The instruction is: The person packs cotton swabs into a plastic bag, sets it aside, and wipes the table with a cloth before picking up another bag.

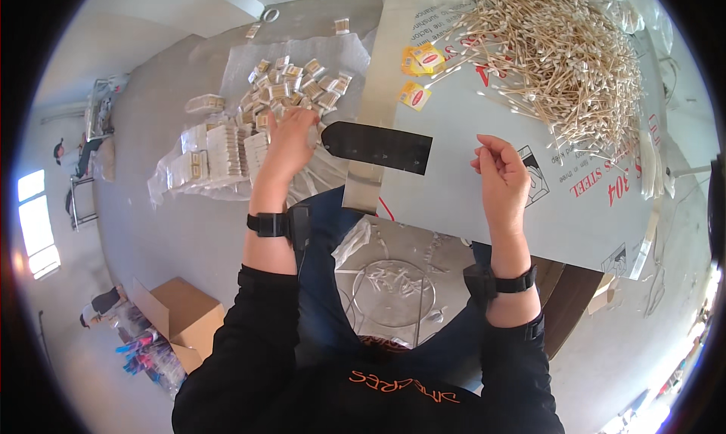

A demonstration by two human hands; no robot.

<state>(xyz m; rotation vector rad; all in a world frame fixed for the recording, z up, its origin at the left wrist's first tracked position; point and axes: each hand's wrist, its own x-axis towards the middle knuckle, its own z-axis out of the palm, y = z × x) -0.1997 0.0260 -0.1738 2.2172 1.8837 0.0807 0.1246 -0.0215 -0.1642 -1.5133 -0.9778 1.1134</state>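
While over glossy packets (291, 86), left hand (286, 143) state unclear; right hand (501, 173) curled, empty

A grey sheet-metal table (484, 199) bears cotton swabs (560, 48) and yellow labels (420, 63)

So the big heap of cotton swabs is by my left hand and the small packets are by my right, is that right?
No, it is the other way round. The head view shows the swab heap on the right, beyond the right hand, while the left hand reaches into the packets.
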